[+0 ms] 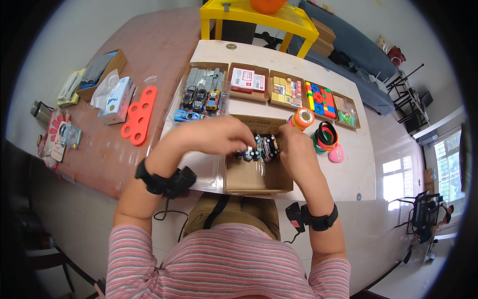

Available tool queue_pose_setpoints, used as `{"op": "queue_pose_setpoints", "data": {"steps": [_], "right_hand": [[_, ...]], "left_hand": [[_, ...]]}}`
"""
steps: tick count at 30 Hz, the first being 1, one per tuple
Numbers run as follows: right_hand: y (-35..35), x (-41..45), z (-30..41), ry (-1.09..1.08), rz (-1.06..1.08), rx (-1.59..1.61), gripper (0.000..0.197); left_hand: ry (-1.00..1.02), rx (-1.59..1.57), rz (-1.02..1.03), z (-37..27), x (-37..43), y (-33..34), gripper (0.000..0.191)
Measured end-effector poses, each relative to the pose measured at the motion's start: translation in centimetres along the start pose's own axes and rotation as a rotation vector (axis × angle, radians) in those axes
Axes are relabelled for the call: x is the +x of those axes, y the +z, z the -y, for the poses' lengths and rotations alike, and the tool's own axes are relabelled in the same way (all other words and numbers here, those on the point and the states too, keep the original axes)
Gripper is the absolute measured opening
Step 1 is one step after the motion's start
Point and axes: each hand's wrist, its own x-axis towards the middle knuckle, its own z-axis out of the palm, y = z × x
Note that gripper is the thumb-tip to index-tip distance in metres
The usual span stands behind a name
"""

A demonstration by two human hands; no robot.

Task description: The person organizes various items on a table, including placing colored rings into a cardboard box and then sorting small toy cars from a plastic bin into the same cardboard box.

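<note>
An open cardboard box (257,179) lies at the table's near edge, with several toy cars (269,147) packed in its far part. My left hand (235,136) reaches over the box, its fingers bent close above the cars; whether they grip one is hidden. My right hand (295,144) is at the box's right rim, fingertips bent down near the cars; its hold cannot be seen. To the left, a clear plastic tray (203,172) extends beneath my left arm. More toy cars (200,99) stand side by side beyond my left wrist, with a blue toy car (186,116) nearer.
Small boxes hold grey pieces (205,77), printed packs (248,80), yellow blocks (282,89) and coloured bricks (319,99). Tape rolls (303,119) and rings (326,136) lie right. A tissue box (117,101) and an orange perforated piece (140,116) sit left. A yellow table (257,13) stands beyond.
</note>
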Motion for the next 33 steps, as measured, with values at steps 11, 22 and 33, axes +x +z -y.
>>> {"op": "queue_pose_setpoints", "data": {"steps": [11,22,33], "right_hand": [[-1.8,-3.5,5.3,-0.283,0.609,0.049,0.029],[-2.1,-4.4,5.6,-0.418,0.651,0.091,0.019],[-1.6,-3.9,4.6,-0.350,0.532,0.023,0.014]], "left_hand": [[-0.581,0.164,-0.331,5.6,-7.7,-8.2,0.045],[-0.598,0.418,-0.180,9.2,-8.3,-6.7,0.052],[-0.635,0.412,-0.139,11.0,-8.0,-5.7,0.051]]}}
